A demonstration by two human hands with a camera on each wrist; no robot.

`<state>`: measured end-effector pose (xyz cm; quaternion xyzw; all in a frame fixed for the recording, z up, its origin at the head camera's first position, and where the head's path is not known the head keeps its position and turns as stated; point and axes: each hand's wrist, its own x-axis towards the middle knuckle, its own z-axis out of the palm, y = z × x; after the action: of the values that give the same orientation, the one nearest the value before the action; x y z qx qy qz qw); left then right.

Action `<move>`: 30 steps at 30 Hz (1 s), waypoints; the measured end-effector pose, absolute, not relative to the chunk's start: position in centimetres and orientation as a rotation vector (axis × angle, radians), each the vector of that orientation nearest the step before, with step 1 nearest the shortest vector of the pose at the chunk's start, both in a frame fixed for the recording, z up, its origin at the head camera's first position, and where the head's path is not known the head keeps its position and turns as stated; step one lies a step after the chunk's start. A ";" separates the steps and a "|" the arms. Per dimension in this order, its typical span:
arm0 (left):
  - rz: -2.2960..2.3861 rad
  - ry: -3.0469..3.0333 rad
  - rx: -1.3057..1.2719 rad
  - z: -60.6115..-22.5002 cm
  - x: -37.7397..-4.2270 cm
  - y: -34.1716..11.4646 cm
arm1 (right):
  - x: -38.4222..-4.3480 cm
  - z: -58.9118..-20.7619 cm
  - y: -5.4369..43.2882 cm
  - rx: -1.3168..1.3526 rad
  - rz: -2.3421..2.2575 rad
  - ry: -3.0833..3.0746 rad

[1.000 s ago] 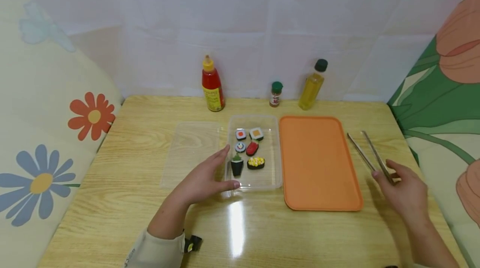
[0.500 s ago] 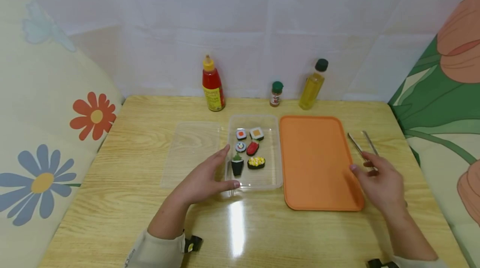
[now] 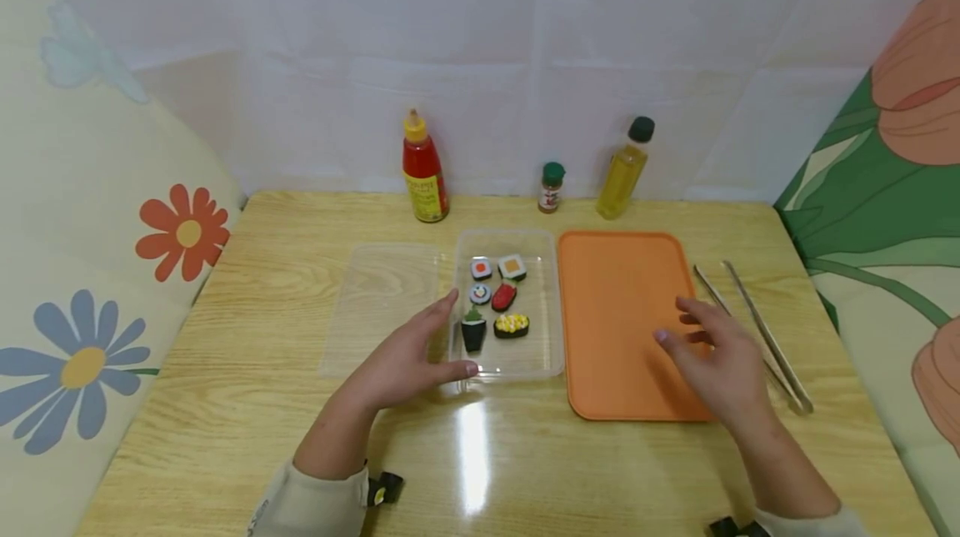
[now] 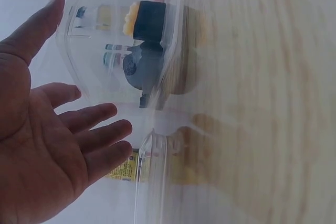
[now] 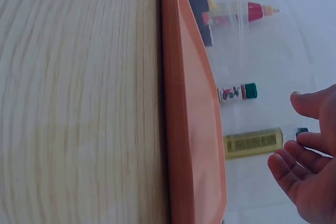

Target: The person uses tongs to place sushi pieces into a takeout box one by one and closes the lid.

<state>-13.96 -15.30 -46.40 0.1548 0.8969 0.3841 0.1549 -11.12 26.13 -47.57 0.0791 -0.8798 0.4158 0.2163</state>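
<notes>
In the head view my left hand (image 3: 405,358) is spread at the near left corner of a clear plastic container (image 3: 536,353), its thumb at the rim. Several toy sushi pieces lie inside, among them a corn-topped piece (image 3: 512,326), a red-topped piece (image 3: 504,296) and a dark cone-shaped roll (image 3: 473,332). The left wrist view shows that hand (image 4: 47,129) with fingers extended beside the container wall. My right hand (image 3: 720,366), holding nothing, hovers over the right edge of an orange tray (image 3: 622,312). Metal tongs (image 3: 768,337) lie just right of it, partly hidden by the hand.
A clear lid (image 3: 382,295) lies flat left of the container. Along the back stand a red sauce bottle (image 3: 426,174), a small green-capped spice jar (image 3: 551,188) and an oil bottle (image 3: 623,174). A white cloth (image 3: 480,62) hangs behind the table.
My right hand has let go of the tongs, which now lie on the table, and has moved left over the tray. My left hand has stayed in place.
</notes>
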 end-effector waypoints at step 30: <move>1.134 2.632 0.395 -44.9 -12.8 -17.9 | -10.9 -46.0 16.7 0.541 1.340 -2.352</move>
<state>-12.79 -17.92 -44.95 0.1356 0.9028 0.3890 0.1238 -10.94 16.74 -45.99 0.1925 -0.8365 0.4768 0.1895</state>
